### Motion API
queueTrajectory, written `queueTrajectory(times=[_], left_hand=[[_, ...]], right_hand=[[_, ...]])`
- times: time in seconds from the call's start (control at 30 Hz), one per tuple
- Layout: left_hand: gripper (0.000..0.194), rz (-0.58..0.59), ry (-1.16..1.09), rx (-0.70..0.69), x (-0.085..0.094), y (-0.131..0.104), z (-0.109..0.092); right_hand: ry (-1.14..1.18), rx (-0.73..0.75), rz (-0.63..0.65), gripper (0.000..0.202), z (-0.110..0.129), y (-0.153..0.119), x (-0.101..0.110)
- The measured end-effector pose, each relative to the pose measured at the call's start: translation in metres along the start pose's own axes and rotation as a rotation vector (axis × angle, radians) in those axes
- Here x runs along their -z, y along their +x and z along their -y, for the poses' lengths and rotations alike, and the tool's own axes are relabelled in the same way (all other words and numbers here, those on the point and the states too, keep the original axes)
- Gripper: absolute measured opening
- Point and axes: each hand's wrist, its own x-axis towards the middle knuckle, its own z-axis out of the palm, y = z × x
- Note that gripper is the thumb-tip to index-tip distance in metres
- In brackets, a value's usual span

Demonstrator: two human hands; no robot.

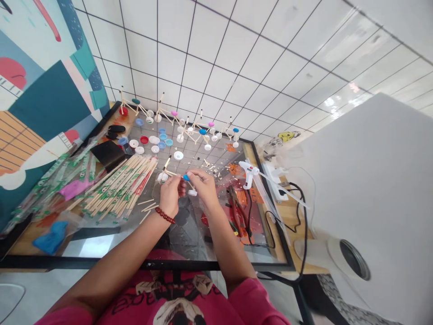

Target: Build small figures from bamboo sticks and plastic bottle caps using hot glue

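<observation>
Stick model mid-bench. Right hand: fingers pinched on its blue cap; left hand: fingers closed alongside, contact partly hidden, apparently steadying sticks. Glue gun three o'clock, wrapped chopsticks nine, probably for easy reach; similar models twelve, seemingly parked aside.

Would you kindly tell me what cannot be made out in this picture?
Head view, throughout:
Blue piece: full outline, partly covered by the right hand.
Left hand: exact grip, hidden by its own fingers.
Pale scraps: too small to identify.
Pink shirt: cut off by the bottom edge.
</observation>
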Motion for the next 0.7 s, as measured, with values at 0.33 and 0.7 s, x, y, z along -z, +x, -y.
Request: queueTrajectory(times=[0.33, 0.7], left_hand=[[0.041, 0.013, -0.023, -0.007, 0.001, 0.000, 0.002], [0.040, 0.014, -0.038, -0.020, 0.002, 0.000, -0.001]], right_hand=[[-0.048, -0.003, 0.042, 0.043, -0.001, -0.002, 0.003], [-0.043, 0.009, 0.016, 0.055, 0.002, -0.006, 0.016]])
